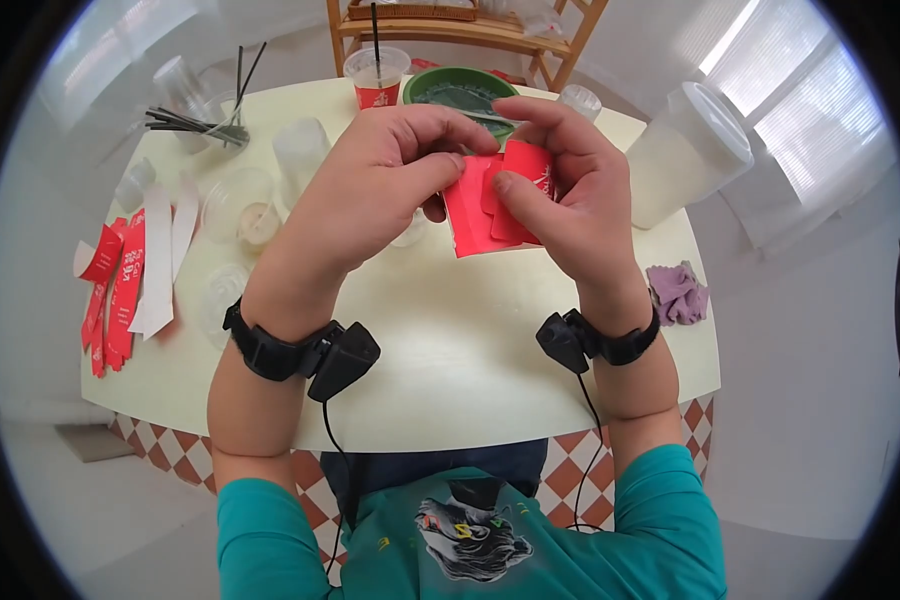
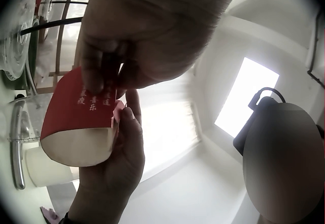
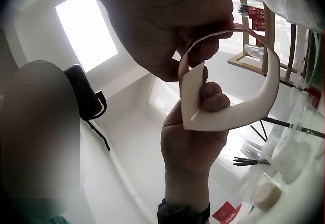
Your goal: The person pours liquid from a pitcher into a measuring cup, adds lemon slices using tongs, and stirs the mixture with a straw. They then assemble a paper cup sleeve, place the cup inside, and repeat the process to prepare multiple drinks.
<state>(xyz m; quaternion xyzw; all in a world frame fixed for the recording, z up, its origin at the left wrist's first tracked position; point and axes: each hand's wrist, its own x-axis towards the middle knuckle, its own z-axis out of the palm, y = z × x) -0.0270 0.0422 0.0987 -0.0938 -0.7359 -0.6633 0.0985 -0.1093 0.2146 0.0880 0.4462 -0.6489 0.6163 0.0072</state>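
A red paper cup sleeve (image 1: 475, 205) with white print is bent into a loop and held up over the table between both hands. My left hand (image 1: 375, 190) pinches its left side between thumb and fingers. On the other side, my right hand (image 1: 575, 190) grips the sleeve where its ends overlap, thumb on the near face. The left wrist view has the printed red outside of the sleeve (image 2: 76, 107). From the right wrist, its white inner face (image 3: 244, 112) appears as an open ring, with left-hand fingertips inside it.
Flat red and white sleeves (image 1: 125, 285) lie at the table's left, near clear plastic cups and black straws (image 1: 205, 128). At the back are a drink cup in a red sleeve (image 1: 378, 95) and a green basin (image 1: 440, 78). A white pitcher (image 1: 690, 150) and purple cloth (image 1: 678, 293) are right.
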